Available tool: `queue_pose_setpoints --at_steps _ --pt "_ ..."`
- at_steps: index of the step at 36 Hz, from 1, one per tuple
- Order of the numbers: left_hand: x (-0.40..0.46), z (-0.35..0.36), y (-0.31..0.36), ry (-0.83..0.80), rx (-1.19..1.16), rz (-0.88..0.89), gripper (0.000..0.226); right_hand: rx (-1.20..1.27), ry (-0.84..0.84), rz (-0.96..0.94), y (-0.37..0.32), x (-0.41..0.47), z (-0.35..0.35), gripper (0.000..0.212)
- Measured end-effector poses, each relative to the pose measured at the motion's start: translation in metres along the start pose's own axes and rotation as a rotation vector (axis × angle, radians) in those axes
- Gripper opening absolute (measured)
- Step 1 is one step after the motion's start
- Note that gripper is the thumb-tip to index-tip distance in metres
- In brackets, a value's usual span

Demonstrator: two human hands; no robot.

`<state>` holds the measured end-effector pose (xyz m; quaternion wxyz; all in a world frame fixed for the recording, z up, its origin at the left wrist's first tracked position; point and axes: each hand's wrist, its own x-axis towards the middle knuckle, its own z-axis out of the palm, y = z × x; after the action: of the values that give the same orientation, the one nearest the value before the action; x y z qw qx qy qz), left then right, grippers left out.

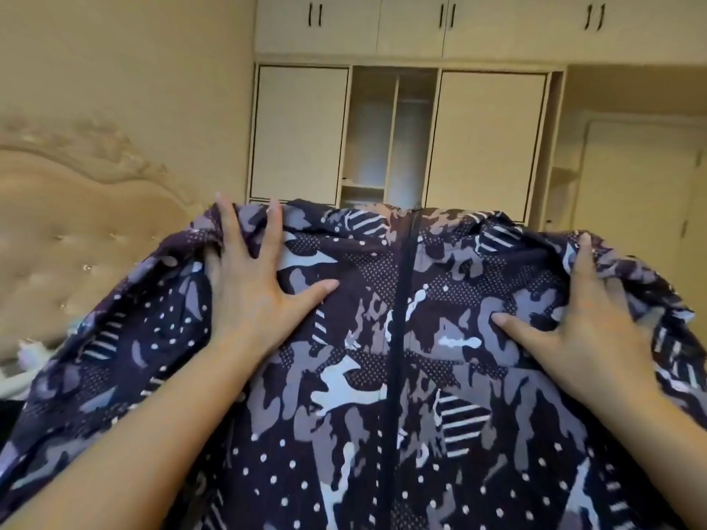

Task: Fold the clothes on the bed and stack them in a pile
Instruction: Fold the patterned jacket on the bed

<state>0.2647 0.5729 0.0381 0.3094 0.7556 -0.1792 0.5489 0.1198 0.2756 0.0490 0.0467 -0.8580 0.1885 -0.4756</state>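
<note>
Bedroom light is warm and dim, and nearly all the near view is filled by a dark camouflage-print jacket (382,376), held up and spread in front of the person, its zip (401,300) running down the middle. Both hands are well apart, one at each shoulder: the left hand (252,285) has its fingers bunched into the fabric with the thumb spread flat, and the right hand (585,319) grips a gathered fold likewise. The cloth looks thin, light and limp, probably slippery, so the shoulder seams seem the best hold. Beyond, a tufted headboard (57,239) stands left; a pale wardrobe (398,128) lines the far wall.
</note>
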Motion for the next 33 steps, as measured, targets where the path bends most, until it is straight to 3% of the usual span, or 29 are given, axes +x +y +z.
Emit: queue_pose_setpoints --at_steps 3,7,10,14,17,19,22,33 --pt "0.015 0.101 -0.026 -0.212 0.154 -0.021 0.104 -0.103 -0.129 0.032 0.014 0.049 0.087 0.122" --pt "0.010 0.246 -0.067 -0.713 0.401 0.090 0.096 -0.233 -0.369 0.019 0.035 0.094 0.218 0.119" --pt "-0.046 0.347 -0.068 -1.016 0.365 -0.015 0.086 -0.030 -0.592 0.197 0.039 0.081 0.324 0.109" --pt "-0.167 0.419 -0.087 -1.406 0.275 -0.132 0.076 -0.094 -1.024 0.129 0.052 0.004 0.440 0.087" --pt "-0.227 0.432 -0.118 -1.365 0.304 -0.184 0.071 -0.188 -1.063 0.166 0.089 -0.053 0.484 0.085" --pt "-0.235 0.434 -0.126 -1.280 0.321 -0.153 0.070 -0.203 -1.017 0.187 0.101 -0.063 0.495 0.084" --pt "-0.233 0.429 -0.127 -1.296 0.320 -0.110 0.068 -0.212 -1.025 0.138 0.105 -0.062 0.494 0.077" --pt "-0.270 0.295 -0.092 -1.352 0.247 -0.139 0.068 -0.173 -1.030 0.071 0.102 -0.138 0.389 0.067"
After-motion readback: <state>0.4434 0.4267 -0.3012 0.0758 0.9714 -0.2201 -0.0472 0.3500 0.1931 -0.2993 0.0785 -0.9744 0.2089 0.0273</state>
